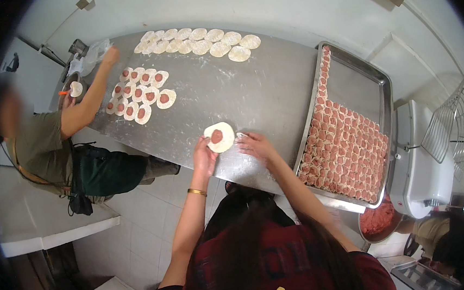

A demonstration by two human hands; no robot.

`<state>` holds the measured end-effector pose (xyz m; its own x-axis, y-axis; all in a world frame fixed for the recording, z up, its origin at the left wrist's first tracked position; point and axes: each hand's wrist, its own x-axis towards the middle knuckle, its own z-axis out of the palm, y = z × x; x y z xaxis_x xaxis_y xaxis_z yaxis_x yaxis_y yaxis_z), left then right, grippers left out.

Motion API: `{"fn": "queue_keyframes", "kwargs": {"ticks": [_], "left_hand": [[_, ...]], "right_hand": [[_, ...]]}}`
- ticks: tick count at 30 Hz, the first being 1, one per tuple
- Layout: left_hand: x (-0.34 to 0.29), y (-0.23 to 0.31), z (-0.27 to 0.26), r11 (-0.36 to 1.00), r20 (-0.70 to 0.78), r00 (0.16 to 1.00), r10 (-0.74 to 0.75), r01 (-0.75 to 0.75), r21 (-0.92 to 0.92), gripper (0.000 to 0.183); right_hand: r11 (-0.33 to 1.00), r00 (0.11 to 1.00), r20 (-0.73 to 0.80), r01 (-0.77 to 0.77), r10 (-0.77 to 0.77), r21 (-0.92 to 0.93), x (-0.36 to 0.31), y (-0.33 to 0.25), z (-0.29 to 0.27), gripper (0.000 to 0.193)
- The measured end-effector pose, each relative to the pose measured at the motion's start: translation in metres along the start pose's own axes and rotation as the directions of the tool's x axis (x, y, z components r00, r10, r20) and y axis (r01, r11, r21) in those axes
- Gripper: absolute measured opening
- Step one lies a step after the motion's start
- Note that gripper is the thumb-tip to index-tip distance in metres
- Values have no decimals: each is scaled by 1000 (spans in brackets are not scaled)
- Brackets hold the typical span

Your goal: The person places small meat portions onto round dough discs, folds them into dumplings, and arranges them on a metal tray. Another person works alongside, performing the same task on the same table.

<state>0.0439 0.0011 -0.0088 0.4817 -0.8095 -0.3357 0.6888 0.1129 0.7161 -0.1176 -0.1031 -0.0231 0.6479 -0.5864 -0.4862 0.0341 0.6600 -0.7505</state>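
My left hand (204, 153) holds a round dough wrapper (226, 141) by its left edge, just above the near side of the steel table. A lump of pink minced meat (217, 136) sits in the middle of that wrapper. Right beside it, my right hand (256, 146) is apart from the wrapper, fingers loosely spread over the table edge; a small whitish bit shows at its fingertips, too small to name. Several wrappers topped with meat (140, 94) lie in rows to the left. Plain wrappers (201, 47) overlap in two rows along the far side.
On the right, a deep metal tray (387, 100) holds many small meat-filled dumplings (347, 149). A bowl of minced meat (378, 222) stands below it, near a white appliance (419, 157). At the left, a co-worker (40, 133) holds a wrapper by a bowl. Flour dusts the steel table (271, 87).
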Motion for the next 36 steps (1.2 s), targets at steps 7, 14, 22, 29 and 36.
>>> {"fn": "queue_keyframes", "kwargs": {"ticks": [7,14,22,29,36], "left_hand": [[-21,-39,7,843,-71,995,-71,98,529,20],[-18,-40,-6,840,22,994,-105,77,536,20],[-17,-32,3,823,68,981,-179,112,557,21],[-20,-33,7,922,83,991,-104,65,382,14],[-35,-29,22,976,159,987,1,-36,215,25]], "right_hand": [[986,974,-197,85,-113,-144,-6,28,-4,24],[993,969,-213,121,-122,-20,-20,29,-8,26],[958,962,-158,183,-221,-223,-32,28,-5,23],[935,946,-140,312,-291,167,-41,12,4,22],[939,940,-144,279,-310,-202,-40,12,-12,25]]}}
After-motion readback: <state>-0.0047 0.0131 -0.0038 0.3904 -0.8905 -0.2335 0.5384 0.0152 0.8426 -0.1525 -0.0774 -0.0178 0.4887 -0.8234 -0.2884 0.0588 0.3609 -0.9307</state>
